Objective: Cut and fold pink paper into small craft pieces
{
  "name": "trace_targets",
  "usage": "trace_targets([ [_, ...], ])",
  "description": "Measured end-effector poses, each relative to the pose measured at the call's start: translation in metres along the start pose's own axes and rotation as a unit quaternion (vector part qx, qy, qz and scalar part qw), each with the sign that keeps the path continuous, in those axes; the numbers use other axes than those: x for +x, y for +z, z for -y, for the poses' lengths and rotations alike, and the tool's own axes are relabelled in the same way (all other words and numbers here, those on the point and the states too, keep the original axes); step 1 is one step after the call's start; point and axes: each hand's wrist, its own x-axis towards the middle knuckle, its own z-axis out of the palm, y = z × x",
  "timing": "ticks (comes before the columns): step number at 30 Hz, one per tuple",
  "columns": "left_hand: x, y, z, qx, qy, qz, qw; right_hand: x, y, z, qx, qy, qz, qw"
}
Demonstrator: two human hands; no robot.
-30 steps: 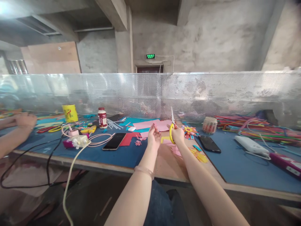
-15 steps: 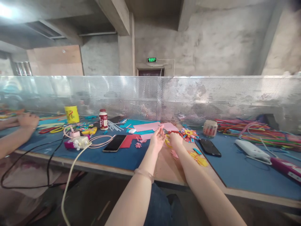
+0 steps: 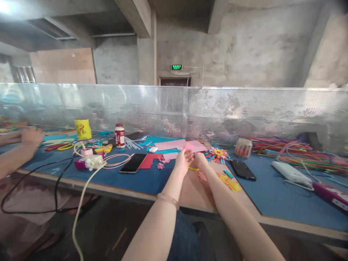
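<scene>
My left hand (image 3: 183, 160) is closed on a small piece of pink paper (image 3: 190, 146), pinched at the fingertips. Close beside it on the right, my right hand (image 3: 201, 160) is curled round scissors, of which a yellow handle loop (image 3: 194, 168) shows below the fingers. The blades are mostly hidden between the hands. Behind the hands lie larger sheets of pink paper (image 3: 168, 144). A flower of folded paper (image 3: 218, 154) in orange, blue and pink sits just right of my right hand. Yellow paper petals (image 3: 231, 183) lie near my right forearm.
A black phone (image 3: 133, 163) lies on red paper (image 3: 149, 161); another phone (image 3: 243, 170) is to the right. A bottle (image 3: 119, 135), yellow tub (image 3: 83, 129), power strip (image 3: 92, 163) with cables and a jar (image 3: 243, 148) stand around. A co-worker's hands (image 3: 32, 137) are far left.
The pink paper at my left fingertips now shows as a larger flat piece. My right hand has turned and moved slightly left and down, covering more of the scissors.
</scene>
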Motion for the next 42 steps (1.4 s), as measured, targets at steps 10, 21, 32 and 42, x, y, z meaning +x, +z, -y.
trace_targets([
  [10, 0.003, -0.002, 0.0, 0.058, 0.032, -0.04, 0.997, -0.016, -0.023, 0.025, 0.569, 0.105, -0.091, 0.81],
  [21, 0.008, -0.005, 0.009, 0.16, 0.062, -0.033, 0.985, -0.025, -0.031, 0.038, 0.591, 0.117, -0.039, 0.797],
  [32, 0.008, -0.009, 0.008, 0.136, 0.08, -0.057, 0.986, -0.024, -0.027, 0.037, 0.62, 0.112, -0.036, 0.776],
  [42, 0.007, -0.009, 0.009, 0.14, 0.096, -0.065, 0.983, -0.025, -0.029, 0.036, 0.628, 0.132, -0.028, 0.766],
])
